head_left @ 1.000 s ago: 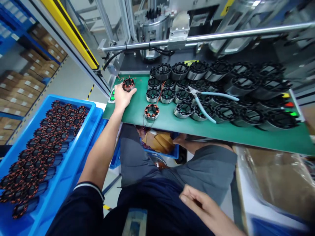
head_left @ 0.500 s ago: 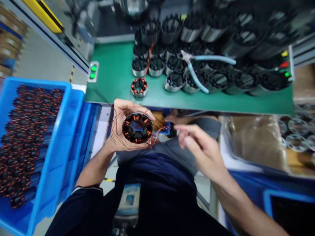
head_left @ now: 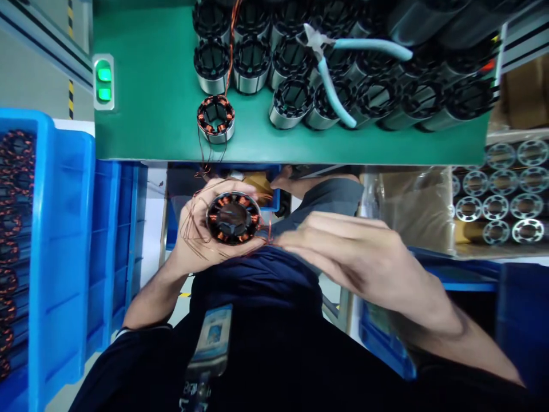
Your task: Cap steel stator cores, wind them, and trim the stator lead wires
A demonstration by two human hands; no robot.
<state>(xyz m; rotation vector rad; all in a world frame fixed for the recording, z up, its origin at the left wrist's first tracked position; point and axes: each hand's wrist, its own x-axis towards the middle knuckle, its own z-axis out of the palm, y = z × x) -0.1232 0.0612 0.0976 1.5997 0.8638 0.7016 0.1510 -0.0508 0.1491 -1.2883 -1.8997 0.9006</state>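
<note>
My left hand [head_left: 193, 229] is wrapped round a motor stator [head_left: 215, 230], a dark ring with copper coils whose open end faces me. Loose thin copper wires trail over the fingers on its left side. To its right, my right hand [head_left: 343, 252] pinches at the reddish copper wire ends [head_left: 269, 232] coming off the stator; motion blurs the fingertips. Just beyond, a second wound stator [head_left: 216, 135] stands upright on the green bench top [head_left: 146, 114], with wires hanging over the bench edge and a twisted copper strand running up from it.
Cutting pliers [head_left: 330, 77] with light-blue handles lie across rows of unwound stators [head_left: 291, 103]. A blue crate [head_left: 55, 246] of wound stators stands at left. At right, a box holds several metal rings [head_left: 495, 207]. A green-lit switch [head_left: 103, 83] sits at the bench's left end.
My right hand has moved left to the wire ends beside the held stator, its fingers closing there. The left hand keeps its hold. The view has shifted, bringing the bench nearer.
</note>
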